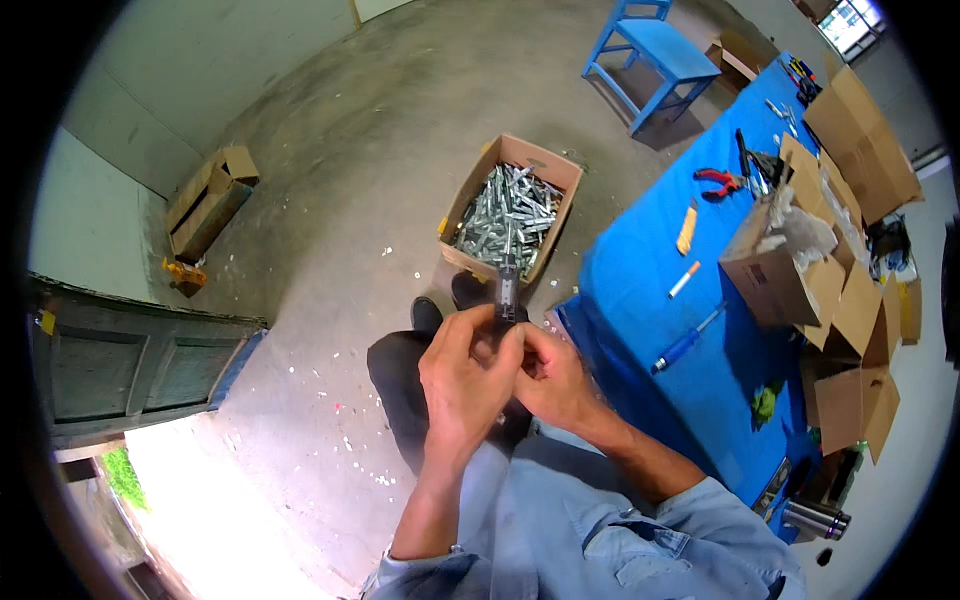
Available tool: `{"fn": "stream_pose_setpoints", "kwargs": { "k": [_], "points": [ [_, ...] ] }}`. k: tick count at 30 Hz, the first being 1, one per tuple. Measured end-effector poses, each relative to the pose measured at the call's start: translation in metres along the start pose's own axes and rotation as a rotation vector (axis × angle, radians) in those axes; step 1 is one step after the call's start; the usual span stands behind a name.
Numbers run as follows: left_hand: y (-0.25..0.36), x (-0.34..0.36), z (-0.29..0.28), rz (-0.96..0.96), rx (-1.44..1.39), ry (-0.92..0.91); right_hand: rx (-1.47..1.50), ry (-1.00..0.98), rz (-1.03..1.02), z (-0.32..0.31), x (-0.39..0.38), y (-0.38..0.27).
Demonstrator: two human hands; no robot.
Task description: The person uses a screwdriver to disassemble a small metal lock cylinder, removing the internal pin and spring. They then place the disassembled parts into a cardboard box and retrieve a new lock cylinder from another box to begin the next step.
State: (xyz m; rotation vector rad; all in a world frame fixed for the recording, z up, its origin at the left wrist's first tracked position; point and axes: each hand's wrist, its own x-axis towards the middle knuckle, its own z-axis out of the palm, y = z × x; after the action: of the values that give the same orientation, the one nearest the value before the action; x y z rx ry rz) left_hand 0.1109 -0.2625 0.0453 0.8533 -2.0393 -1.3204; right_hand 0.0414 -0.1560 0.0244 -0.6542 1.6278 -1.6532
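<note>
In front of my body I hold a narrow dark-grey and silver metal piece (507,290) upright between both hands, with its thin silver end pointing away from me. My left hand (462,375) pinches its lower end with thumb and fingers. Close beside it, my right hand (556,380) is closed on the same end, its fingertips partly hidden. Just beyond the piece, a cardboard box (462,208) stands on the floor, filled with many loose silver metal pieces (508,212).
To the right runs a table with a blue cloth (640,250). It bears red-handled pliers (718,184), a blue screwdriver (688,340), a marker (684,280) and open cartons (765,270). A blue chair (665,50) stands beyond; another carton (210,205) sits far left, near a panelled door (150,370).
</note>
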Motion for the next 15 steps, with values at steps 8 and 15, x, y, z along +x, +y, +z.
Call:
{"fn": "stream_pose_setpoints", "kwargs": {
  "k": [8, 15],
  "points": [
    [0.036, -0.058, 0.032, 0.097, -0.009, -0.092, -0.212, -0.122, -0.144, -0.068, -0.071, -0.027],
    [0.059, -0.086, 0.061, 0.199, 0.044, -0.176, 0.000, 0.110, -0.143, -0.111, -0.097, 0.000]
  ]
}}
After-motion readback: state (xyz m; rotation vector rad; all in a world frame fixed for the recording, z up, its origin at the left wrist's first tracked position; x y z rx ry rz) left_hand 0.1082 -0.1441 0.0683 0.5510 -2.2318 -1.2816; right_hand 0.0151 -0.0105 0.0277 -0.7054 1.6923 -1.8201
